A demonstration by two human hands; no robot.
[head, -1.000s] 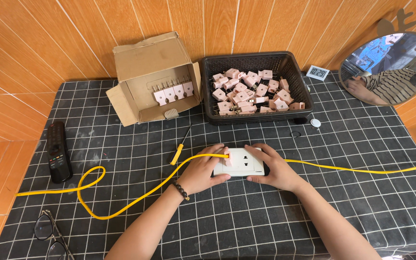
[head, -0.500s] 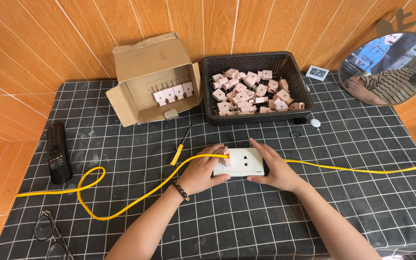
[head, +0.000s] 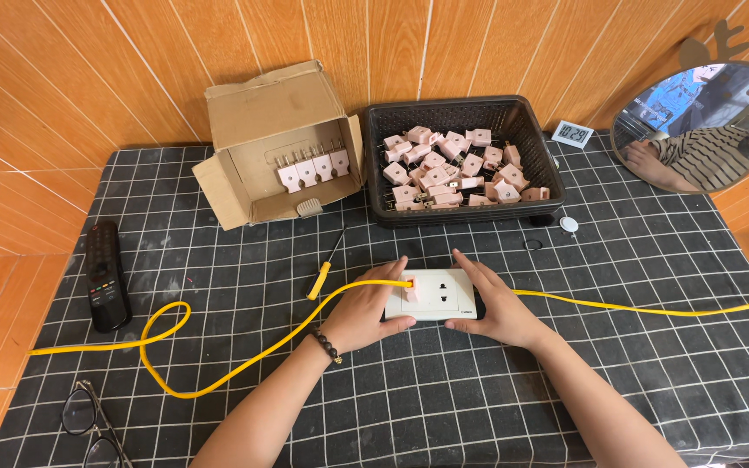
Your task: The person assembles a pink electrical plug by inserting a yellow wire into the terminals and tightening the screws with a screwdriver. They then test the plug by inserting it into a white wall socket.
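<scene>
While both hands frame it on the black checked tablecloth [head: 565, 364], black basket [head: 530, 121] of pink plugs behind, white socket block [head: 433, 295] gripped at each end, left hand [head: 364, 310] and right hand [head: 494, 305] curled around it, yellow cable [head: 218, 381] trailing left.

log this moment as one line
left hand: holding white socket box | right hand: holding same box | yellow cable: across table | pink plugs: in black basket
</scene>
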